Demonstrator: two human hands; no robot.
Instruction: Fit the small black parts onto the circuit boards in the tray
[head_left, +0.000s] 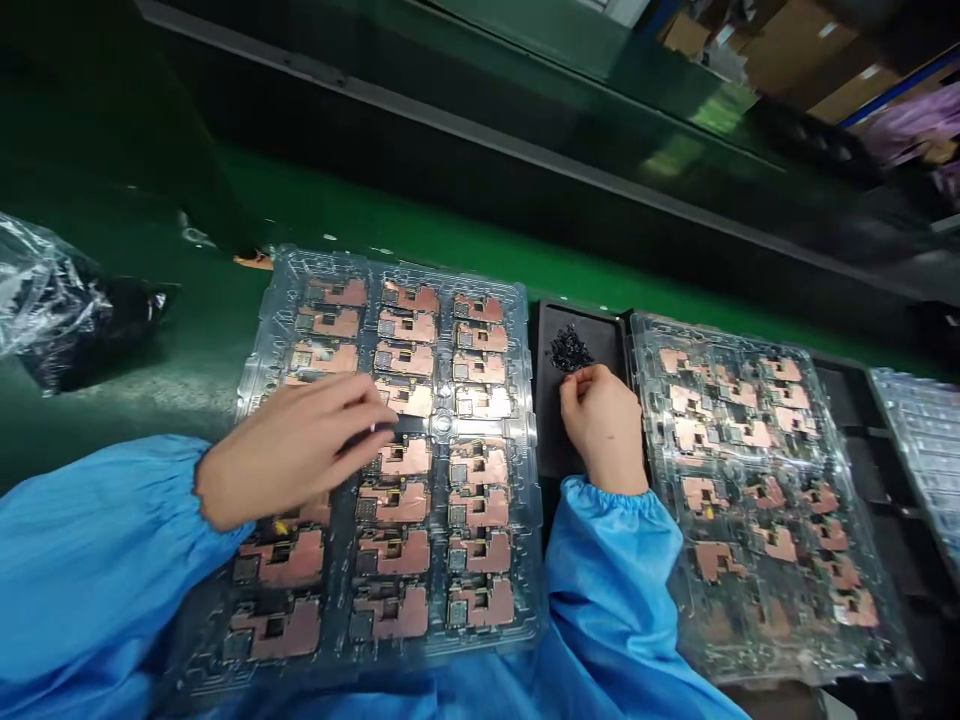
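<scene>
My left hand (300,445) hovers over the left clear plastic tray (536,560), its fingers bent and the thumb close to the index finger. A tiny pale spot shows at those fingertips; what they hold, if anything, cannot be made out. Rows of copper-coloured circuit boards (394,555) lie in the tray's pockets. To the right, my right hand (606,425) pinches at the lower edge of a pile of small black pieces (568,348). This pile sits in a black tray (551,440) between the two clear trays. A dark bit shows at the right fingertips.
A second clear tray (840,460) with more copper-coloured boards stands on the right, and another clear tray (919,430) lies at the far right edge. Clear plastic wrapping (49,300) rests on the green bench at left. A dark ledge runs behind; cardboard boxes (799,50) are beyond.
</scene>
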